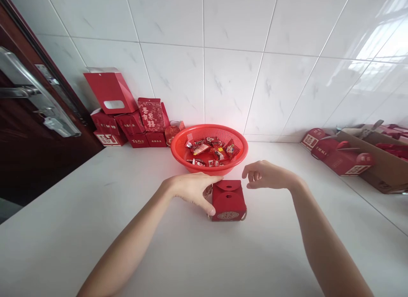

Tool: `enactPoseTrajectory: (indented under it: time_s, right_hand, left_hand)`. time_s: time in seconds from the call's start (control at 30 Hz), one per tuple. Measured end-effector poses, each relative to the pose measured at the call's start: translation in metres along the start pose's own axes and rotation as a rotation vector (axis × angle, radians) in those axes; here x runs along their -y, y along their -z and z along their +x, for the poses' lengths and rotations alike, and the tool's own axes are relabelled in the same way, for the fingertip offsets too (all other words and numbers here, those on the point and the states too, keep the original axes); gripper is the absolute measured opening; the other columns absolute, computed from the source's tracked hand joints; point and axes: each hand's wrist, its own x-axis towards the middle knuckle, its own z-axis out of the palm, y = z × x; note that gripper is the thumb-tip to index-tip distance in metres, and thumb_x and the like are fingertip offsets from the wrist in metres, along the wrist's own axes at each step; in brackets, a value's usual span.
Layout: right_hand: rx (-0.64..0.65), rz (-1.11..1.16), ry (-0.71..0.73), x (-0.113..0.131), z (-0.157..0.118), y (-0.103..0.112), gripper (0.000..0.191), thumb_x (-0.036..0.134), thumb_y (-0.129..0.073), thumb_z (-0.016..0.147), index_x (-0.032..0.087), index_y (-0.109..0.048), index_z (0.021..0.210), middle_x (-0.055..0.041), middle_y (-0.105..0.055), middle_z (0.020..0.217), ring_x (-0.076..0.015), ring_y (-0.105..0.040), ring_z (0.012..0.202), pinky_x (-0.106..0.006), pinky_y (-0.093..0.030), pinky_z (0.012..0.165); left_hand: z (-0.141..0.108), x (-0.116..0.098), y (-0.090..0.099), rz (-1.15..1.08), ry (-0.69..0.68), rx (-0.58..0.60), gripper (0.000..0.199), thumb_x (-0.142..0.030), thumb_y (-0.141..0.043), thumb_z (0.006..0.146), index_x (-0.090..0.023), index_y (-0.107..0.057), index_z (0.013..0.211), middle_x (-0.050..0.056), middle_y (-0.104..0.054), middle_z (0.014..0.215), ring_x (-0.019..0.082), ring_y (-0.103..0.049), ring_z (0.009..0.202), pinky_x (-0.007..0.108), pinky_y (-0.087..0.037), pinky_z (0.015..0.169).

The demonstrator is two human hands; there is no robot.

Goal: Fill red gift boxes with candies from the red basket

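A red gift box [228,200] stands on the white counter with its top flaps folded over, each with a hole. A round gold emblem marks its front, and twine cord [245,214] shows at its sides. My left hand [194,191] grips the box's left side, thumb at the front corner and index finger at the back. Just off the box's right side hovers my right hand [267,175], its fingers loosely bent and apart, holding nothing. Directly behind the box sits a red plastic basket [178,154] holding several wrapped candies [219,152].
Several red boxes [137,122] are stacked against the tiled wall at the back left, near a dark door with a metal handle [25,92]. More red boxes [341,156] lie at the right beside an open cardboard box [379,165] of red items.
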Motion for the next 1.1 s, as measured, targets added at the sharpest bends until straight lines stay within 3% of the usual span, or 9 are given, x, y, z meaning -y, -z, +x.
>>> enactPoseTrajectory:
  time_s: [0.07,0.17,0.27,0.43,0.6,0.73,0.83,0.97,1.1]
  right_hand:
    - [0.026,0.054,-0.026,-0.017,0.000,-0.011,0.024,0.033,-0.069,0.078,0.020,-0.070,0.098,-0.0064,-0.069,0.088,-0.0201,-0.063,0.074,-0.030,-0.050,0.063]
    - [-0.043,0.195,-0.014,-0.035,0.001,-0.037,0.028,0.036,-0.069,0.077,0.021,-0.071,0.101,-0.0073,-0.071,0.096,-0.0193,-0.063,0.074,-0.032,-0.052,0.066]
    - [-0.141,0.330,0.032,-0.042,0.006,-0.065,0.023,0.031,-0.068,0.075,0.021,-0.071,0.095,-0.0076,-0.071,0.105,-0.0186,-0.064,0.078,-0.034,-0.054,0.072]
    - [-0.188,0.594,0.113,-0.038,0.010,-0.091,0.011,0.030,-0.067,0.074,0.020,-0.063,0.072,-0.0034,-0.069,0.083,-0.0182,-0.062,0.076,-0.037,-0.052,0.081]
    - [-0.207,0.958,0.136,-0.036,-0.001,-0.084,0.019,0.037,-0.069,0.079,0.021,-0.059,0.076,-0.0011,-0.068,0.071,-0.0171,-0.062,0.071,-0.035,-0.050,0.076]
    - [-0.278,1.055,0.163,-0.031,-0.014,-0.071,0.023,0.039,-0.075,0.079,0.022,-0.061,0.084,0.0054,-0.057,0.057,-0.0137,-0.054,0.059,-0.034,-0.048,0.077]
    - [-0.350,1.085,0.153,-0.025,-0.024,-0.061,0.031,0.041,-0.080,0.077,0.024,-0.063,0.095,0.0042,-0.057,0.060,-0.0159,-0.057,0.063,-0.032,-0.046,0.071]
    - [-0.475,1.072,0.190,-0.017,-0.037,-0.049,0.031,0.040,-0.082,0.076,0.024,-0.066,0.097,0.0007,-0.062,0.069,-0.0165,-0.058,0.067,-0.031,-0.046,0.068]
    - [-0.547,1.012,0.240,-0.009,-0.045,-0.039,0.027,0.041,-0.081,0.078,0.025,-0.067,0.096,-0.0016,-0.067,0.074,-0.0185,-0.062,0.072,-0.033,-0.050,0.071]
  left_hand:
    - [-0.001,0.001,0.002,-0.023,0.011,0.043,0.085,-0.039,-0.082,0.067,-0.031,-0.048,0.145,0.002,-0.071,0.120,0.024,-0.066,0.101,0.029,-0.048,0.082]
    - [0.000,0.003,0.004,-0.035,0.046,0.055,0.093,-0.032,-0.077,0.068,-0.029,-0.038,0.152,0.004,-0.069,0.124,0.024,-0.065,0.105,0.029,-0.048,0.084]
    - [0.002,0.004,0.006,-0.016,0.074,0.033,0.087,-0.024,-0.069,0.069,-0.024,-0.041,0.151,0.004,-0.070,0.110,0.023,-0.065,0.098,0.027,-0.049,0.078]
    - [-0.002,0.003,0.011,0.057,0.181,-0.045,0.077,-0.022,-0.062,0.070,-0.020,-0.050,0.146,0.001,-0.067,0.091,0.019,-0.064,0.082,0.024,-0.048,0.067]
    - [-0.017,0.003,0.018,-0.063,0.269,-0.107,0.070,-0.026,-0.059,0.078,-0.020,-0.049,0.147,-0.001,-0.066,0.083,0.016,-0.066,0.062,0.025,-0.050,0.064]
    - [-0.026,0.002,0.023,-0.186,0.257,-0.217,0.059,-0.032,-0.066,0.083,-0.020,-0.054,0.140,-0.004,-0.065,0.073,0.015,-0.065,0.058,0.028,-0.053,0.069]
    - [-0.027,-0.004,0.024,-0.409,0.154,-0.276,0.053,-0.036,-0.070,0.084,-0.017,-0.059,0.132,-0.003,-0.066,0.069,0.015,-0.065,0.060,0.031,-0.055,0.071]
    - [-0.024,-0.017,0.020,-0.703,0.022,-0.309,0.052,-0.038,-0.075,0.084,-0.014,-0.060,0.127,0.004,-0.072,0.083,0.015,-0.066,0.066,0.033,-0.056,0.071]
    - [-0.020,-0.029,0.011,-0.854,-0.114,-0.320,0.055,-0.038,-0.076,0.085,-0.015,-0.058,0.131,0.009,-0.075,0.094,0.021,-0.071,0.087,0.039,-0.057,0.083]
